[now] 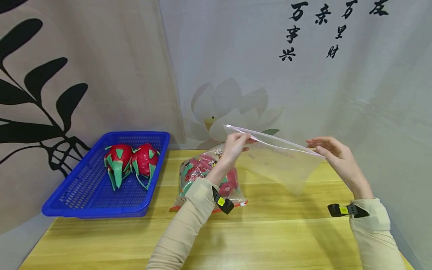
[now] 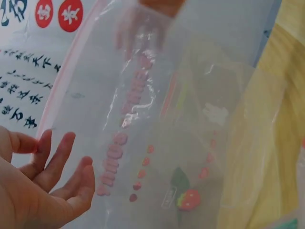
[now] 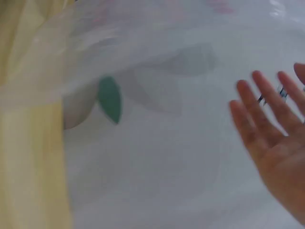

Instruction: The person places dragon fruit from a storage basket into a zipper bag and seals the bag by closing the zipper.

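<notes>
Thumb and forefinger of the left hand (image 1: pixel 233 145) pinch the zip edge of a clear bag (image 1: pixel 287 161), the other fingers loosely bent. Near the far end of that edge the right hand (image 1: pixel 332 154) has its fingers extended and spread; whether its thumb touches the corner, I cannot tell. Between them the bag hangs above the table (image 1: pixel 270 240), tilted, its zip edge sloping down toward the right hand. Pink lettering (image 2: pixel 114 162) and a strawberry (image 2: pixel 189 199) are printed on it. Both wrists wear black straps with yellow patches, over pale sleeves (image 1: pixel 182 232).

Behind the left forearm lies a filled bag (image 1: pixel 194 170) — see-through, patterned, red things inside, its red-edged end facing the person. Further left stands a blue basket (image 1: pixel 94 215), holding two red dragon fruits (image 1: pixel 146 161) with green leaf tips, side by side. Beyond the table hangs a pale cloth (image 1: pixel 229 45) — black leaves at left, a lotus in the middle, black characters at upper right.
</notes>
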`<state>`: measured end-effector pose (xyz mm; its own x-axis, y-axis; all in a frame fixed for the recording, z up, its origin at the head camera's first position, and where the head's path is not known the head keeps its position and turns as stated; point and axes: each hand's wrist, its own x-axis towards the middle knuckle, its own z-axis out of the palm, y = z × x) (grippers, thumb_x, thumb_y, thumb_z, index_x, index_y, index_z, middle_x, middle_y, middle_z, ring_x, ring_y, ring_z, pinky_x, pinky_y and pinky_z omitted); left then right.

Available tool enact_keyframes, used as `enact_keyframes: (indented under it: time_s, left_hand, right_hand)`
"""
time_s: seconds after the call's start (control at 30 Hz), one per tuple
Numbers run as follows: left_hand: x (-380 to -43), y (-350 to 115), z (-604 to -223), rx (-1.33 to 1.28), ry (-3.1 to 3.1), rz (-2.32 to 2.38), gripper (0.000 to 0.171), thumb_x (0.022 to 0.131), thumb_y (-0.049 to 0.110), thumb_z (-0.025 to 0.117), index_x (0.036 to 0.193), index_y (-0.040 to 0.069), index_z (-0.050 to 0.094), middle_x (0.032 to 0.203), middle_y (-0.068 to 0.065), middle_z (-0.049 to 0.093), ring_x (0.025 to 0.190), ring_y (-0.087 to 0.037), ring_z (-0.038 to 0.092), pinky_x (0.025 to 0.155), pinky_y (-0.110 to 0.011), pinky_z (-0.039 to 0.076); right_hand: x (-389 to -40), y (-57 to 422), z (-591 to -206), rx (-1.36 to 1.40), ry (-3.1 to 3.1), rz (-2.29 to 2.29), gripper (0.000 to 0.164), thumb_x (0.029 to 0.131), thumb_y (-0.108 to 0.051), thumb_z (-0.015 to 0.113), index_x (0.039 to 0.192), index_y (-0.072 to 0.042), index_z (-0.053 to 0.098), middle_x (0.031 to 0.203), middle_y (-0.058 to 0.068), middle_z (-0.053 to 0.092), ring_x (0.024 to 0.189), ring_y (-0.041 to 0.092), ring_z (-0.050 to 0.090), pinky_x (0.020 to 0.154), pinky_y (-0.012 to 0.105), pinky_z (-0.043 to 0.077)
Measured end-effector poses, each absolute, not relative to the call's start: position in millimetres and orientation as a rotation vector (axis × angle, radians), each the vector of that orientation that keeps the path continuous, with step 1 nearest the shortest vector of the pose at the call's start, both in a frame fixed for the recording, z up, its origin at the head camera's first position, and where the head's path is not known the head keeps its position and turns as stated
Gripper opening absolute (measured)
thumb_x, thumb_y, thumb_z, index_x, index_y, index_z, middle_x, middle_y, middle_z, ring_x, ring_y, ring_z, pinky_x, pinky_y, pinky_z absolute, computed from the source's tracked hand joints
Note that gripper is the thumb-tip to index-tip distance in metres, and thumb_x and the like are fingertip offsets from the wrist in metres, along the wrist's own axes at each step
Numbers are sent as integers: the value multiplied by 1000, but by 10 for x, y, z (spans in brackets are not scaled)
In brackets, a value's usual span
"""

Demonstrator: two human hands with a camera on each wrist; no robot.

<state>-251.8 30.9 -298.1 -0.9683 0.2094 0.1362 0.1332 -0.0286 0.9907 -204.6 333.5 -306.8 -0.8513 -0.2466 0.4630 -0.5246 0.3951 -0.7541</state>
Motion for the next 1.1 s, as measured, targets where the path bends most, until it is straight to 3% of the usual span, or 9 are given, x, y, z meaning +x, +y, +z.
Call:
enact_keyframes:
  time_s: [0.23, 0.37, 0.5, 0.67, 0.77, 0.93, 1.1]
  left_hand:
    - [-2499, 253, -3062, 505, 2281, 2038, 31, 98, 18, 47, 106, -4, 67, 113, -19, 67, 112, -29, 61, 91, -35, 53]
    - [-2493, 230, -3092, 502, 2392, 1948, 31, 98, 22, 48, 102, 0, 69, 110, -15, 69, 108, -27, 61, 86, -29, 51]
    - [-2476, 217, -3126, 488, 2494, 1874, 30, 97, 26, 49, 100, 5, 71, 100, -14, 70, 85, -21, 58, 70, -22, 43]
    - [-2442, 255, -3194, 458, 2622, 1865, 28, 94, 25, 52, 95, 4, 71, 85, -14, 68, 63, -10, 41, 57, -20, 31]
    - [-2395, 310, -3237, 369, 2676, 1861, 28, 91, 29, 57, 89, 4, 70, 77, -8, 66, 59, -7, 40, 52, -18, 30]
    - [-2306, 395, -3328, 224, 2653, 1820, 26, 90, 31, 58, 86, 7, 65, 63, 5, 52, 50, -6, 37, 44, -18, 27]
    - [-2259, 461, -3451, 197, 2577, 1852, 16, 89, 18, 54, 93, 3, 60, 73, -6, 70, 53, -7, 55, 42, -19, 30]
  right_hand:
    - [-2088, 2964, -2661, 783, -2686, 1144, 36, 101, -17, 44, 136, -9, 49, 128, -4, 61, 107, -6, 59, 88, 10, 47]
    - [-2117, 2725, -2590, 834, -2793, 948, 38, 99, -23, 51, 135, -13, 51, 130, 6, 61, 111, 12, 63, 90, 27, 52]
    - [-2158, 2545, -2624, 885, -2809, 840, 41, 95, -24, 58, 133, -11, 53, 129, 13, 62, 108, 29, 65, 82, 41, 56]
    - [-2193, 2409, -2711, 856, -2725, 782, 33, 92, -20, 62, 123, -9, 63, 116, 13, 69, 96, 28, 70, 69, 29, 54]
    - [-2211, 2341, -2766, 838, -2648, 783, 25, 92, -14, 61, 114, -5, 68, 107, 15, 72, 89, 28, 72, 64, 26, 52]
    - [-2222, 2235, -2846, 815, -2540, 816, 20, 92, -6, 58, 106, 1, 71, 98, 18, 73, 79, 29, 73, 52, 21, 46]
    - [-2229, 2150, -2881, 699, -2373, 802, 18, 92, -1, 55, 97, 5, 71, 89, 21, 73, 66, 29, 72, 40, 15, 41]
